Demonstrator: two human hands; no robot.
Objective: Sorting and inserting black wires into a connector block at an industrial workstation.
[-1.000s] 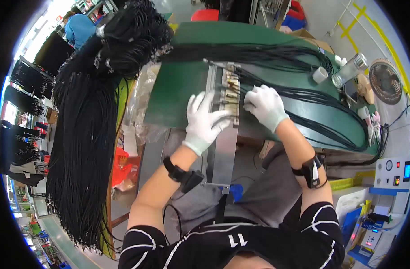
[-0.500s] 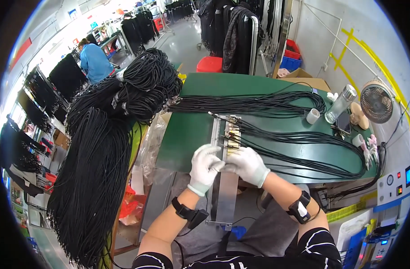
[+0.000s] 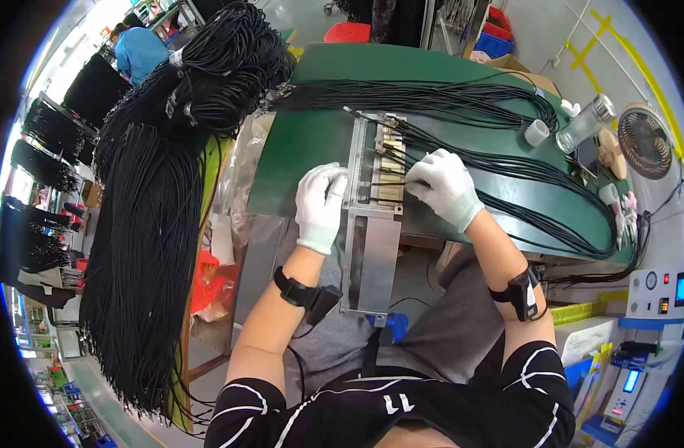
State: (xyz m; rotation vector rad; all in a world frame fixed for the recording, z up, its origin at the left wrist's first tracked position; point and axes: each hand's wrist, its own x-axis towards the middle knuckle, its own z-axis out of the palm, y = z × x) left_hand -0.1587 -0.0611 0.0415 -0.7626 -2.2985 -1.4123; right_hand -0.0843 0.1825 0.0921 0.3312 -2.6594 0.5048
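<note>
Both my hands wear white gloves and work at a metal fixture (image 3: 360,153) with a row of pale slots, set on the edge of a green table (image 3: 282,168). Several thin black cables (image 3: 499,166) run from its slots to the right. My right hand (image 3: 448,185) is at the fixture's right side, thumb and fingers pinched on a black cable end. My left hand (image 3: 319,200) rests by the fixture's left rail, fingers curled and thumb near the fingertips; whatever may lie between them is too small to tell.
Thick bundles of black cables (image 3: 151,246) hang over a rack at the left. Another cable bundle (image 3: 431,97) lies across the table's far side. A glass bottle (image 3: 585,125), a white roll (image 3: 536,133) and a fan (image 3: 644,140) stand at the right. A person in blue (image 3: 138,54) is far left.
My hands, close together in front of the fixture before, have parted to either side of it and sit farther forward along it. The view has tilted downward.
</note>
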